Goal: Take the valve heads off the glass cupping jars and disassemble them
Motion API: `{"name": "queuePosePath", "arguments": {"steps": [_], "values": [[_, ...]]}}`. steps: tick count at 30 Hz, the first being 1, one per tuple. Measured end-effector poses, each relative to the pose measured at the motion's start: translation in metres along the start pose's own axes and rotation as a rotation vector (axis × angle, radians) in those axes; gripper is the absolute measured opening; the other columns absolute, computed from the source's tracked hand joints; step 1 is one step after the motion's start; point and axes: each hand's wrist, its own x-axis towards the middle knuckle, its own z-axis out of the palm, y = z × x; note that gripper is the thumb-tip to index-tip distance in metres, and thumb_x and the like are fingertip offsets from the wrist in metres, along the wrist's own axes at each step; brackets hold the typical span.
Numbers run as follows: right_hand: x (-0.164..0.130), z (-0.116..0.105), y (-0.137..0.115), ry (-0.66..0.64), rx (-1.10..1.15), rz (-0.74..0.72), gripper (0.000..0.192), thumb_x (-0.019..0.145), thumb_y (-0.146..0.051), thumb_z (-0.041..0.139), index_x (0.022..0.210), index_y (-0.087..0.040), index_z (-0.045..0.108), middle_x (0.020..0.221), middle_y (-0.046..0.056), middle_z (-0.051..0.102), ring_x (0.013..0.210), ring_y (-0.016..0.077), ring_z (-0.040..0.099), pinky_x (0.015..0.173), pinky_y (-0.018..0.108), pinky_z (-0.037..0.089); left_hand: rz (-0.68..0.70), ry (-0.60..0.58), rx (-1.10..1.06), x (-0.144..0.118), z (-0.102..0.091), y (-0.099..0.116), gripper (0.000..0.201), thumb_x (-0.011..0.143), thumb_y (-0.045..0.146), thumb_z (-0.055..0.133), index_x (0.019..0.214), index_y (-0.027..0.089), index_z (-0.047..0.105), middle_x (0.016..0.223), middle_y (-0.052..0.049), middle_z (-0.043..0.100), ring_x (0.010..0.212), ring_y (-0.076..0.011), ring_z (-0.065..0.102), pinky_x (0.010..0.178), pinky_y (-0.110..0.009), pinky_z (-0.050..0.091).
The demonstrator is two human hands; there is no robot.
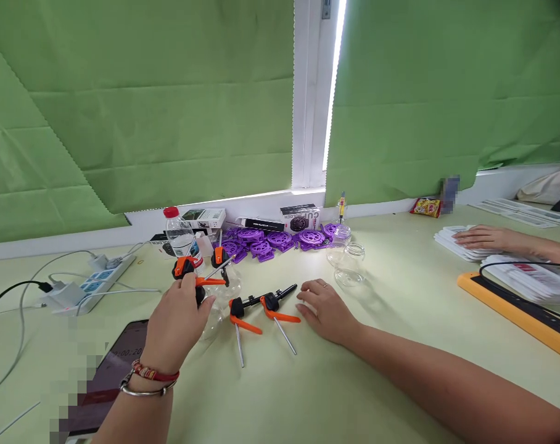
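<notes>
Nearest the camera, a dark phone (123, 364) lies flat at the near left edge of the pale green table (354, 382). Just beyond it the left hand (178, 320), with bracelets on the wrist, has its grip closed around an orange-and-black bar clamp (201, 277), held lifted above the table with its metal bar pointing to the right. To the right, the right hand (326, 308) rests palm down on the table, its grip open and holding nothing, fingertips just beside a second bar clamp (261, 308) that lies flat between the two hands. Behind the held clamp stands a water bottle (181, 237) with a red cap. Farther back, purple plastic parts (271, 240) are heaped near the wall, and clear glass jars (347, 259) stand to the right of them. A power strip (95, 280) sits at the far left. At the far right, another person's hand (488, 236) lies on a stack of white packets (460, 246).
</notes>
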Motion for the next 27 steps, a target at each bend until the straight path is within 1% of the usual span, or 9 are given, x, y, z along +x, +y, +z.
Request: {"name": "queuePosePath", "arguments": {"steps": [3,6,9,11,13,16,19,22,27], "values": [[-0.008,-0.001,-0.023,-0.1,0.021,-0.094,0.03,0.089,-0.032,0.047,0.111,-0.016,0.061,0.108,0.011,0.061,0.099,0.0245,0.05,0.09,0.042,0.039,0.0,0.076,-0.042,-0.006,-0.008,0.002,0.033,0.08,0.048,0.048,0.098,0.02,0.053,0.091,-0.01,0.061,0.086,-0.0291,0.058,0.06,-0.034,0.041],[-0.007,0.008,-0.039,-0.188,0.029,-0.119,0.039,0.09,-0.031,0.044,0.124,-0.014,0.052,0.117,0.012,0.059,0.106,0.0259,0.049,0.093,0.043,0.038,-0.066,0.285,-0.138,-0.013,-0.023,0.007,0.038,0.075,0.054,0.056,0.099,0.024,0.056,0.094,-0.009,0.062,0.089,-0.0309,0.057,0.065,-0.038,0.042],[0.004,0.019,-0.044,-0.216,0.025,-0.11,0.039,0.092,-0.029,0.039,0.125,-0.014,0.051,0.117,0.014,0.059,0.109,0.0274,0.048,0.093,0.044,0.038,-0.139,0.528,-0.396,-0.02,-0.036,0.014,0.042,0.068,0.052,0.066,0.099,0.024,0.057,0.091,-0.006,0.062,0.085,-0.0266,0.057,0.073,-0.038,0.043],[0.014,0.023,-0.043,-0.211,0.073,-0.123,0.035,0.092,-0.026,0.039,0.12,-0.014,0.055,0.114,0.014,0.061,0.108,0.0264,0.049,0.092,0.043,0.04,-0.16,0.565,-0.654,-0.022,-0.04,0.017,0.04,0.067,0.049,0.069,0.097,0.024,0.058,0.085,-0.002,0.061,0.077,-0.0212,0.056,0.07,-0.033,0.044],[0.024,0.021,-0.04,-0.18,0.176,-0.111,0.03,0.091,-0.023,0.04,0.111,-0.015,0.06,0.108,0.012,0.063,0.103,0.0238,0.052,0.088,0.039,0.042,-0.12,0.436,-0.937,-0.023,-0.038,0.018,0.035,0.069,0.044,0.069,0.094,0.023,0.059,0.081,-0.001,0.061,0.072,-0.0179,0.056,0.064,-0.029,0.044],[0.033,0.001,-0.035,-0.071,0.444,0.037,0.029,0.093,-0.031,0.039,0.097,-0.017,0.065,0.094,0.009,0.065,0.088,0.0194,0.056,0.079,0.034,0.044,0.022,-0.005,-1.299,-0.022,-0.026,0.022,0.026,0.073,0.037,0.067,0.091,0.02,0.059,0.081,-0.002,0.063,0.073,-0.0178,0.058,0.065,-0.029,0.047],[0.039,-0.031,-0.034,0.009,0.887,0.283,0.041,0.091,-0.048,0.039,0.098,-0.017,0.064,0.088,0.007,0.065,0.069,0.0138,0.056,0.057,0.026,0.042,0.103,-0.407,-1.431,-0.024,-0.01,0.034,0.021,0.075,0.033,0.066,0.089,0.018,0.058,0.078,-0.003,0.063,0.07,-0.0171,0.059,0.067,-0.03,0.048],[0.038,-0.055,-0.036,-0.104,1.111,0.418,0.046,0.084,-0.057,0.048,0.078,-0.014,0.063,0.061,0.002,0.059,0.048,0.0085,0.046,0.045,0.022,0.032,0.114,-0.537,-1.42,-0.029,0.005,0.049,0.024,0.075,0.03,0.066,0.094,0.019,0.058,0.077,-0.002,0.063,0.069,-0.0151,0.058,0.065,-0.028,0.046],[0.028,-0.052,-0.036,-0.143,1.172,0.62,0.045,0.071,-0.056,0.066,0.057,-0.016,0.051,0.039,-0.006,0.043,0.037,0.0037,0.028,0.038,0.021,0.019,0.076,-0.51,-1.456,-0.038,0.018,0.062,0.04,0.073,0.028,0.068,0.109,0.023,0.052,0.08,0.0,0.061,0.067,-0.0137,0.056,0.061,-0.025,0.044]]}}
